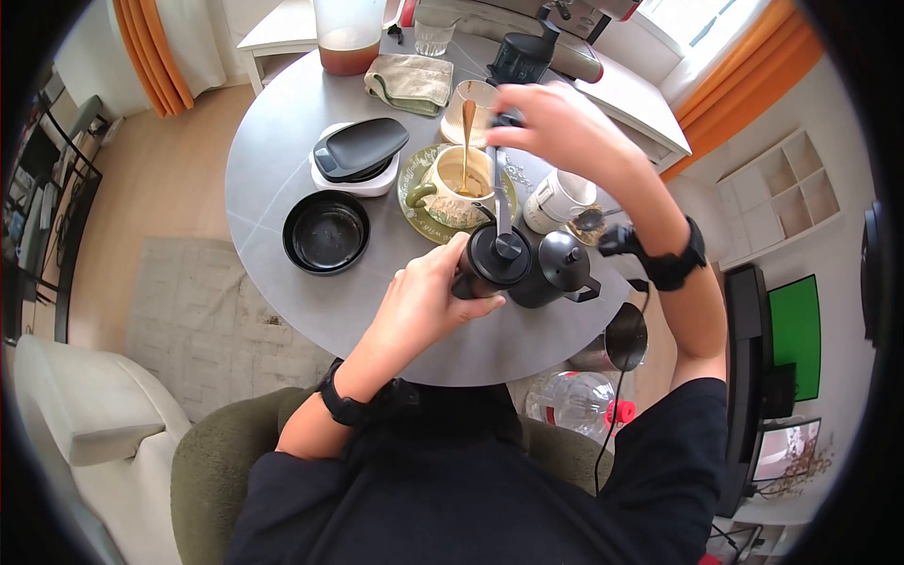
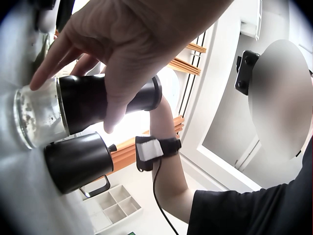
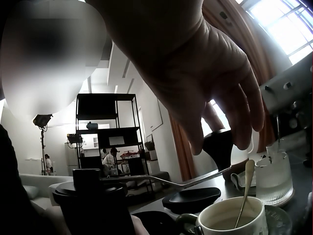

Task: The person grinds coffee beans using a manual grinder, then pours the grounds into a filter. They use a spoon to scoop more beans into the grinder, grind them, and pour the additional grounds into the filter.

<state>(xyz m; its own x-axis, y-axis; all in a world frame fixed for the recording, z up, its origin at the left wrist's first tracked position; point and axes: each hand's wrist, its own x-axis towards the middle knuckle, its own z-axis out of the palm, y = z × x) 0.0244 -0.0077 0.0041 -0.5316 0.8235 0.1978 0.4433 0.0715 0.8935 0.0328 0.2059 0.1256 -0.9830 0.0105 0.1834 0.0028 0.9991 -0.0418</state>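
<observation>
A black hand grinder (image 1: 496, 259) with a clear glass base (image 2: 41, 113) stands on the table, and my left hand (image 1: 421, 297) grips its body from the side. Its metal crank arm (image 1: 503, 202) points toward the far side of the table. At the crank's end my right hand (image 1: 556, 118) has thumb and fingers around the black knob (image 3: 218, 147). Right beside the grinder is a black lidded pot (image 1: 556, 270). A cream cup (image 1: 441, 202) with a gold spoon (image 1: 468, 132) sits on a green saucer (image 1: 411, 212) beyond my left hand.
Left on the table are a round black dish (image 1: 327, 233) and a white scale (image 1: 381, 185) bearing a black scoop (image 1: 363, 146). Farther back are a folded cloth (image 1: 411, 83), a pitcher (image 1: 348, 38) and a ribbed glass (image 1: 452, 122). A white cup (image 1: 557, 201) stands right.
</observation>
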